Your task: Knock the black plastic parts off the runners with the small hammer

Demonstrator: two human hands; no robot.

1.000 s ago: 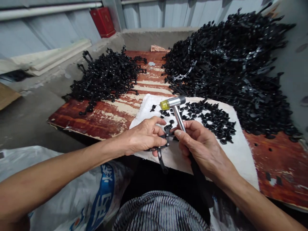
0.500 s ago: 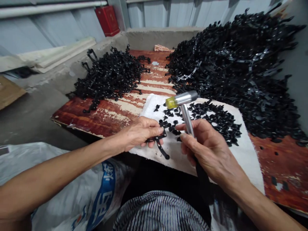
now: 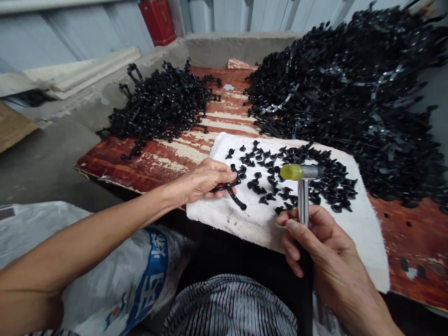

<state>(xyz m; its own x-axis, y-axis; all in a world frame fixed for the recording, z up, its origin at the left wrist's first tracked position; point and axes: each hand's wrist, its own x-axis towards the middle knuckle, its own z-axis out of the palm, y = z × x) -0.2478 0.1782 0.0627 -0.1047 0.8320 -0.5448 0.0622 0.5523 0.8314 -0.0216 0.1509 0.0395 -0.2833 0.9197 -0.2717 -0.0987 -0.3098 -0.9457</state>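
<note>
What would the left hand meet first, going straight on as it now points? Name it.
Probably the small black round-headed pieces scattered on the white cloth, just past the black jointed strip that the left hand holds. Height above the cloth is unclear, so it might pass over them.

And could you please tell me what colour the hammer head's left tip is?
The left tip is greenish yellow; the head-camera view shows it best.
</note>
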